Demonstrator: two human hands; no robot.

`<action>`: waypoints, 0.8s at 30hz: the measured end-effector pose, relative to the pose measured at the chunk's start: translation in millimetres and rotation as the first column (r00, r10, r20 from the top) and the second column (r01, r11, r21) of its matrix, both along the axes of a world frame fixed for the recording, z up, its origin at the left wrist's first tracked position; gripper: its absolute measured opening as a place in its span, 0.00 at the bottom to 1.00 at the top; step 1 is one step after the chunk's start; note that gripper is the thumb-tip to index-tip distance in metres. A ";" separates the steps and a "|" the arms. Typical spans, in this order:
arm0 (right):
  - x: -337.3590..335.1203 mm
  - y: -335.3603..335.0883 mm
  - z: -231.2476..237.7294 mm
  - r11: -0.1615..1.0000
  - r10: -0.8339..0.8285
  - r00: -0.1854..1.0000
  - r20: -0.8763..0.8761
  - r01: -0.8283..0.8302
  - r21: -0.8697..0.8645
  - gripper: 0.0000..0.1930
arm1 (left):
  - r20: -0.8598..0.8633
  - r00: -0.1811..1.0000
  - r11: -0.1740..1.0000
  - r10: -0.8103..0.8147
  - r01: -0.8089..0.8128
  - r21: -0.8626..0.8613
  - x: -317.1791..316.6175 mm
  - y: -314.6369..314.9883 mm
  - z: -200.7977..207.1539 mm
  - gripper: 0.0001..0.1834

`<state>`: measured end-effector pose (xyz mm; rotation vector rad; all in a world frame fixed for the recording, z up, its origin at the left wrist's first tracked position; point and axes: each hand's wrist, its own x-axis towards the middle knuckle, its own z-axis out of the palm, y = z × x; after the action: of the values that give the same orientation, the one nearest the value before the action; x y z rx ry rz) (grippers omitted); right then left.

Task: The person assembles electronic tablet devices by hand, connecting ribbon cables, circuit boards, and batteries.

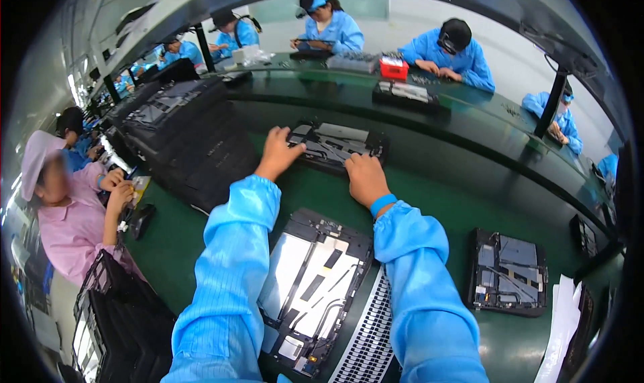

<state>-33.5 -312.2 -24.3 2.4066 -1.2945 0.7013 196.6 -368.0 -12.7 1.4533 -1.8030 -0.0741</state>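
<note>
Both arms, in blue sleeves, reach forward over the green bench. My left hand is closed on the left end of a black tray that carries an open tablet-like device with silver plates. My right hand, with a blue wristband, grips the tray's near right edge, fingertips over the device. Between my forearms lies a larger-looking open device, its silver plates and cables face up in a black frame. Beside it, partly under my right sleeve, runs a strip of small black-and-white pieces.
A tall stack of black trays stands at the left, more trays at lower left. Another device tray and white sheets lie right. Beyond a raised ledge are a red box and co-workers; a person in pink sits left.
</note>
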 end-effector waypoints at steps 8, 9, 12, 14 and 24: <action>-61.5 5.8 6.4 0.850 -0.509 0.777 0.370 0.388 0.356 0.18 | -0.176 0.984 0.968 -0.041 0.083 0.236 -16.8 -30.1 -23.1 0.37; -69.8 -10.8 -25.9 0.827 -0.556 0.761 0.334 0.465 0.317 0.24 | -0.278 0.960 0.968 -0.039 0.105 0.227 -22.3 -32.1 -16.9 0.36; -48.5 -15.0 -5.4 0.783 -0.535 0.749 0.391 0.265 0.563 0.37 | -0.518 0.831 0.954 -0.203 0.288 0.088 2.0 -33.8 -30.1 0.31; -56.1 -11.6 -13.8 0.908 -0.395 0.532 0.749 0.101 0.407 0.33 | -0.675 0.653 0.904 -0.343 0.425 -0.047 -13.8 -19.8 -13.2 0.29; -99.2 131.9 160.4 0.937 0.018 -0.166 0.986 -0.341 -0.074 0.16 | -0.347 0.748 0.795 -0.566 0.607 0.011 -8.5 152.6 142.8 0.42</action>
<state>-132.7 -180.2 136.2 1.8063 -1.3175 3.1789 188.2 -215.5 130.1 0.8218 -1.9259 -0.7233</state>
